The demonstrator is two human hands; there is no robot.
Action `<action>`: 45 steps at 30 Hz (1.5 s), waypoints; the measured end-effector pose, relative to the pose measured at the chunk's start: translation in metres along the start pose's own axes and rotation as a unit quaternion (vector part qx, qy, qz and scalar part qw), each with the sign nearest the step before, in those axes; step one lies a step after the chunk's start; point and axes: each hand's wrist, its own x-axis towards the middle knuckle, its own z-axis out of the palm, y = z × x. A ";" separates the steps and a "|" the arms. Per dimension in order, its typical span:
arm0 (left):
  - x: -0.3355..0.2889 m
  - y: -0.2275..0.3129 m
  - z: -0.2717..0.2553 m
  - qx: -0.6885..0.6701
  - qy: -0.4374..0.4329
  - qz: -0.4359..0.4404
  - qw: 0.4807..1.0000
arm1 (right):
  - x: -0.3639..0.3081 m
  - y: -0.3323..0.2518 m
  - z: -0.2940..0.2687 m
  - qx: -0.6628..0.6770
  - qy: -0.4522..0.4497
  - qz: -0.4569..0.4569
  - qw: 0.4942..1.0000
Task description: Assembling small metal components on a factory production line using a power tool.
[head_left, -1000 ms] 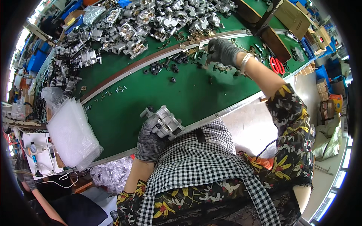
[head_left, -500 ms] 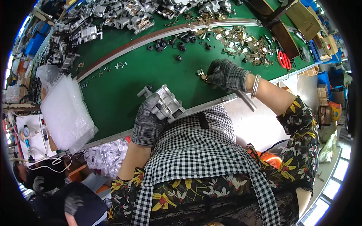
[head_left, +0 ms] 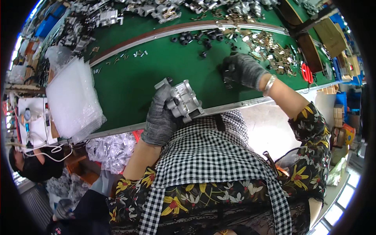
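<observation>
My left hand [head_left: 158, 119], in a grey knitted glove, is closed round a silver cast-metal housing [head_left: 184, 98] with round bores and a stub at its upper left. It holds the part at the bench's near edge, in front of the apron. My right hand [head_left: 244, 72], gloved alike, is over the green bench [head_left: 133, 94] to the right, its fingers curled. A small dark shape [head_left: 227, 80] shows at those fingertips; what it is I cannot make out. Beyond that hand lie loose black rubber caps [head_left: 203, 54] and a spread of small brass-coloured clips [head_left: 270, 49].
Many castings [head_left: 164, 11] are heaped beyond a curved metal rail [head_left: 156, 37]. White foam sheets [head_left: 72, 102] stack at the left end. Small screws [head_left: 140, 53] lie near the rail. Red-handled scissors [head_left: 306, 73] rest at the right. Another person [head_left: 37, 164] is at lower left.
My right hand has moved up and right toward the brass clips; the brass piece and grey metal bar seen at it no longer show. The housing still sits in my left hand, slightly turned.
</observation>
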 end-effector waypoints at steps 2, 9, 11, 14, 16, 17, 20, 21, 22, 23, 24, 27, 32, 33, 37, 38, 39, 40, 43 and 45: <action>0.007 0.001 -0.008 -0.017 -0.036 -0.021 0.999 | -0.005 -0.003 -0.009 0.026 0.010 0.002 1.000; 0.003 0.009 0.002 0.117 0.019 -0.010 0.993 | 0.005 -0.081 -0.034 0.221 -0.037 -0.094 0.970; 0.008 0.005 -0.014 0.097 0.008 -0.010 0.995 | 0.020 -0.086 -0.010 0.226 -0.026 -0.222 0.948; 0.014 0.004 -0.024 0.169 0.006 0.021 0.985 | 0.038 -0.095 -0.008 0.101 -0.020 -0.317 0.943; 0.010 0.008 -0.018 0.125 0.018 -0.002 0.992 | 0.045 -0.098 -0.003 0.066 -0.045 -0.315 0.946; 0.008 0.011 -0.013 0.081 0.025 -0.027 0.996 | 0.049 -0.097 -0.001 0.067 -0.045 -0.317 0.945; 0.005 0.015 -0.015 0.133 0.026 -0.006 0.991 | 0.056 -0.095 0.002 0.021 -0.136 -0.279 0.950; 0.006 0.017 -0.015 0.134 0.026 -0.005 0.991 | 0.057 -0.094 0.003 0.023 -0.149 -0.282 0.948; 0.005 0.017 -0.015 0.138 0.049 -0.021 0.989 | 0.057 -0.097 0.002 0.025 -0.162 -0.284 0.945; 0.004 0.018 -0.015 0.142 0.071 -0.036 0.987 | 0.056 -0.099 -0.001 0.025 -0.162 -0.286 0.944; 0.002 0.019 -0.014 0.142 0.071 -0.034 0.987 | 0.054 -0.101 -0.008 0.043 -0.191 -0.253 0.947; 0.001 0.021 -0.008 0.119 0.023 -0.063 0.991 | 0.049 -0.104 -0.015 0.116 -0.245 -0.142 0.952; 0.009 0.019 -0.014 0.144 0.039 -0.035 0.988 | 0.052 -0.093 -0.006 0.138 -0.240 -0.164 0.947; 0.013 0.018 -0.021 0.145 0.038 -0.032 0.988 | 0.054 -0.092 -0.001 0.136 -0.239 -0.165 0.947; 0.021 0.018 -0.029 0.249 0.032 -0.036 0.967 | 0.049 -0.099 0.009 0.055 -0.184 -0.210 0.959; 0.021 0.018 -0.028 0.203 0.031 -0.073 0.976 | 0.046 -0.103 0.010 0.029 -0.148 -0.201 0.968; 0.019 0.019 -0.028 0.203 0.032 -0.075 0.976 | 0.042 -0.107 0.010 0.002 -0.112 -0.191 0.975; 0.016 0.021 -0.022 0.206 0.042 -0.075 0.975 | 0.037 -0.114 0.004 -0.046 -0.090 -0.193 0.976; 0.015 0.022 -0.018 0.209 0.072 -0.072 0.973 | 0.036 -0.112 0.016 -0.024 -0.069 -0.190 0.979; 0.013 0.023 -0.020 0.208 0.109 -0.060 0.970 | 0.036 -0.115 0.016 -0.023 -0.072 -0.189 0.979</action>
